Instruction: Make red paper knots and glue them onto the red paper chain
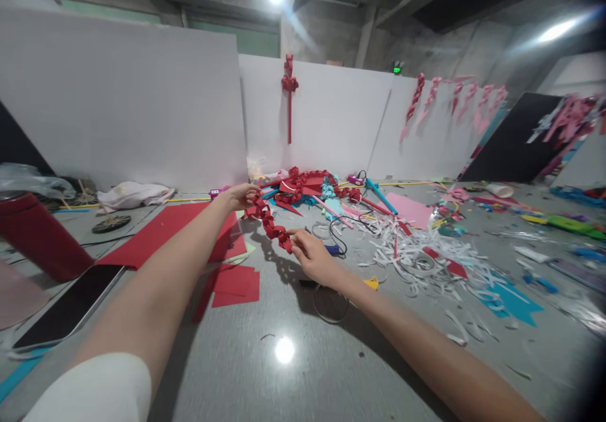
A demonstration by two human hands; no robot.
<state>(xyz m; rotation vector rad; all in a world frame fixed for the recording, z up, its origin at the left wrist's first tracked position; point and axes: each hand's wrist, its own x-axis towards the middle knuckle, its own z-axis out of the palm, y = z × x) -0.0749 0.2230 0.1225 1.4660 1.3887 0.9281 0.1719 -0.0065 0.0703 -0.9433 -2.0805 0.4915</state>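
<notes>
A red paper chain [271, 225] of looped links stretches between my two hands above the grey floor. My left hand [243, 196] is farther off, its fingers closed on the chain's upper end. Nearer and lower, my right hand [312, 257] pinches the chain's other end between thumb and fingers. Behind the hands lies a heap of more red chain [303, 182] with light-blue links [327, 188]. Under my left arm is a large red paper sheet [163, 236], and closer in are smaller red paper pieces [237, 286].
White paper shreds [411, 252] spread to the right, with blue paper [514, 302] beside them. A phone [71, 305] and a red cylinder [40, 236] lie at left. Scissors [331, 302] rest under my right wrist. White panels [331, 119] stand behind, with a red paper ornament [290, 94] hanging.
</notes>
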